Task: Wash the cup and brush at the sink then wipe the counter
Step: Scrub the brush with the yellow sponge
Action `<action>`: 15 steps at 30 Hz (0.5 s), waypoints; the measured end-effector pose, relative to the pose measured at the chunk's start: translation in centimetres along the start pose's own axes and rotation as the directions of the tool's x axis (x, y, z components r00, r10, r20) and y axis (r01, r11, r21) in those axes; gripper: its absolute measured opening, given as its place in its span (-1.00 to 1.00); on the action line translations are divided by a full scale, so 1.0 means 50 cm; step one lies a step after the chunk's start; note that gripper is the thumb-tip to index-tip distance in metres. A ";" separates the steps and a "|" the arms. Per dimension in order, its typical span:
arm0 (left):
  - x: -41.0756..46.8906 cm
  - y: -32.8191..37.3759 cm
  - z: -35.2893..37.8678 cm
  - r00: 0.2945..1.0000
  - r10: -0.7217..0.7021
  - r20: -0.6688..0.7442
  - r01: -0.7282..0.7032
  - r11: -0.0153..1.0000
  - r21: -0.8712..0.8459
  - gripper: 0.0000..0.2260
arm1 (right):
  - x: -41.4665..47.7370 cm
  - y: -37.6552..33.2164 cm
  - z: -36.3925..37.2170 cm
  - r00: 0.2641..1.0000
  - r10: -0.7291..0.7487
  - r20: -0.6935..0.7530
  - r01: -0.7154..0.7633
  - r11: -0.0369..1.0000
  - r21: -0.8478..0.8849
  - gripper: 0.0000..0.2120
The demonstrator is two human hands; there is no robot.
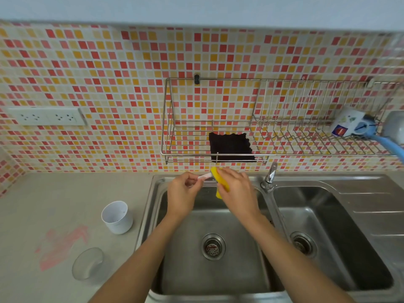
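Head view: white cup (117, 217) upright and empty on the tabletop (65, 193) left of the sink (218, 270); clear glass bowl (88, 263) near it beside a pink smear (61, 248). Black cloth (230, 147) hangs in wall rack (284, 136). Over left basin, left hand (183, 193) pinches brush (204, 177); right hand (236, 189) clamps yellow sponge (219, 179) against it

Both forearms were bare up to the picture's lower edge, no sleeve showing. The left hand (183, 191) and right hand (237, 189) wore nothing.
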State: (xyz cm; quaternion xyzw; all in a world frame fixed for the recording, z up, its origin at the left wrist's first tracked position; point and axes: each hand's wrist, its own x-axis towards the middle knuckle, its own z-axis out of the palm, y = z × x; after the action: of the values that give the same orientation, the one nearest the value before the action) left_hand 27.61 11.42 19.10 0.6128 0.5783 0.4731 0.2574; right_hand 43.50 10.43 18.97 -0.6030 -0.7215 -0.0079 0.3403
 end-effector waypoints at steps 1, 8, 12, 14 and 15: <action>0.002 -0.001 0.003 0.999 -0.044 -0.002 0.044 0.997 -0.057 -0.86 | -0.012 -0.015 0.004 1.000 -0.008 -0.013 0.008 0.999 0.034 -0.58; 0.009 -0.005 0.005 0.995 -0.091 0.045 0.097 0.985 -0.146 -0.84 | -0.008 0.011 0.021 0.997 -0.001 -0.076 0.000 1.000 -0.008 -0.58; 0.009 -0.007 -0.005 0.994 -0.057 0.096 0.074 0.979 -0.188 -0.84 | -0.025 -0.021 0.022 0.985 -0.153 -0.085 0.151 0.988 -0.030 -0.59; 0.007 -0.007 -0.010 0.992 -0.054 0.112 0.075 0.979 -0.192 -0.85 | -0.019 -0.012 0.022 0.983 -0.160 -0.089 0.158 0.987 -0.032 -0.59; 0.005 -0.007 -0.010 0.992 -0.056 0.112 0.077 0.979 -0.188 -0.85 | -0.013 -0.001 0.023 0.989 -0.116 -0.097 0.113 0.993 -0.032 -0.59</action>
State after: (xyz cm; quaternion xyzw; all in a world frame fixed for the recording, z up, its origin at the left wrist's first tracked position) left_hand 26.96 11.60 19.10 0.5898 0.5358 0.4843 0.3613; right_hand 42.91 10.35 17.78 -0.5639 -0.7371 -0.0667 0.3664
